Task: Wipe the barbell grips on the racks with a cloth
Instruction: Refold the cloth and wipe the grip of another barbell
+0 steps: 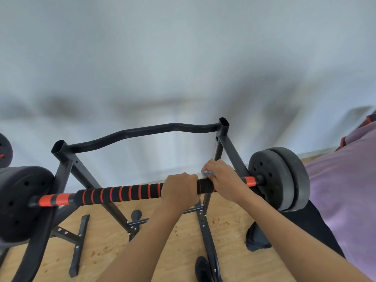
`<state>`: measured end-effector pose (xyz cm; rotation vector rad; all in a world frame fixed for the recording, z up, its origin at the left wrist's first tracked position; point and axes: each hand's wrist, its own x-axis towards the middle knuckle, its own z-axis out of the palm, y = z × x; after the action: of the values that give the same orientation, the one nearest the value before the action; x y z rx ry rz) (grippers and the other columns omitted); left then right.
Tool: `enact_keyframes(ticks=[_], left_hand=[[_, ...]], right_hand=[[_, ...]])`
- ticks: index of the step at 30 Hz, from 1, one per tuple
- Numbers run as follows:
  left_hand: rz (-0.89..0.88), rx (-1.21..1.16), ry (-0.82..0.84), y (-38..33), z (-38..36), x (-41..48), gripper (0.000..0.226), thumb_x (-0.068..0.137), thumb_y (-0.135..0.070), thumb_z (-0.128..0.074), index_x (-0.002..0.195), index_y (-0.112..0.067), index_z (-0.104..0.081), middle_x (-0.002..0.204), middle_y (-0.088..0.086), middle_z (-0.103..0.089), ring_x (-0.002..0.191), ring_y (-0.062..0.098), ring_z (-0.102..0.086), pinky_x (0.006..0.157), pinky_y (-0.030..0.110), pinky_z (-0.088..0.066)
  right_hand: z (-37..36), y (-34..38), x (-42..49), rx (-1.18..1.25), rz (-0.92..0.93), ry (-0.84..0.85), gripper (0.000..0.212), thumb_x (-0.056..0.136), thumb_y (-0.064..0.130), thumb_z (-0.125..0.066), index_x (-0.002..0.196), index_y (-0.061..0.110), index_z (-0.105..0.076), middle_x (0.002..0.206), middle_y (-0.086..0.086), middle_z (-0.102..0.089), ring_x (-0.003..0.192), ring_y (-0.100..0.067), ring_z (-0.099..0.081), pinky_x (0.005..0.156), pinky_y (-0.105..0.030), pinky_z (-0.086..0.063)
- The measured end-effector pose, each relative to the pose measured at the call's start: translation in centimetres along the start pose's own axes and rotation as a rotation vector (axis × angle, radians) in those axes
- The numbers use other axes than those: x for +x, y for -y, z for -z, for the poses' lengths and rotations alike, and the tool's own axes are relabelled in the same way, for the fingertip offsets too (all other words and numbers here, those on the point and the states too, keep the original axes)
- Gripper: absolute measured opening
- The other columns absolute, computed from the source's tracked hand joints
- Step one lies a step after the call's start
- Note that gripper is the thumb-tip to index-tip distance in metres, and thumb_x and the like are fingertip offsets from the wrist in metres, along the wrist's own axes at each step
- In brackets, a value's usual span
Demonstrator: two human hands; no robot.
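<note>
1. Two bare forearms reach up from the bottom edge toward a barbell (142,192) that lies across a black rack (67,165).
2. Under the arms is a pale wooden floor (105,237) with small reddish specks, where the rack's feet and cross braces stand.
3. At the right edge a person in a lilac top (343,196) and dark trousers stands close beside the bar's right end.
4. The left hand (180,190) is closed tight around the foam grip (122,193), a black sleeve with orange rings, right of the bar's middle.
5. The right hand (222,178) sits just beside the left, fingers curled over the grip's right end, pressing a small light-blue cloth (207,173) against it; only a corner of the cloth shows between the fingers.
6. Beyond the right hand, a short orange stretch of bar leads into two dark weight plates (278,178).
7. The bar's left end has orange bands and another dark plate (20,202), partly cut off by the frame edge.
8. Farther back, a curved black crossbar (142,132) joins the rack's two open-topped uprights.
9. Behind everything is a blurred pale wall (183,47).
</note>
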<state>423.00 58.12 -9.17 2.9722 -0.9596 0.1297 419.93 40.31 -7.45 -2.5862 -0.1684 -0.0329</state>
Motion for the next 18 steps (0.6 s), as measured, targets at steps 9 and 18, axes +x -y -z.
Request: enact_keyframes(ticks=[9, 18], left_hand=[[0.013, -0.382, 0.5, 2.5, 2.7, 4.1, 0.032, 0.079, -0.047, -0.075, 0.096, -0.023, -0.064, 0.072, -0.005, -0.07, 0.064, 0.013, -0.071, 0.073, 0.032, -0.062], [-0.038, 0.018, -0.073, 0.4, -0.6, 1.8, 0.019, 0.093, -0.04, -0.061, 0.091, -0.022, -0.06, 0.071, -0.006, -0.06, 0.059, 0.017, -0.053, 0.058, 0.03, -0.044]], right_hand=[[0.1, -0.2, 0.5, 0.013, 0.04, -0.034, 0.013, 0.099, 0.012, -0.06, 0.1, 0.025, -0.062, 0.107, 0.014, -0.058, 0.099, -0.011, -0.048, 0.09, -0.036, -0.051], [0.2, -0.4, 1.4, 0.029, 0.062, -0.043, 0.019, 0.1, 0.013, -0.055, 0.094, 0.03, -0.06, 0.1, 0.019, -0.057, 0.095, -0.01, -0.047, 0.087, -0.041, -0.049]])
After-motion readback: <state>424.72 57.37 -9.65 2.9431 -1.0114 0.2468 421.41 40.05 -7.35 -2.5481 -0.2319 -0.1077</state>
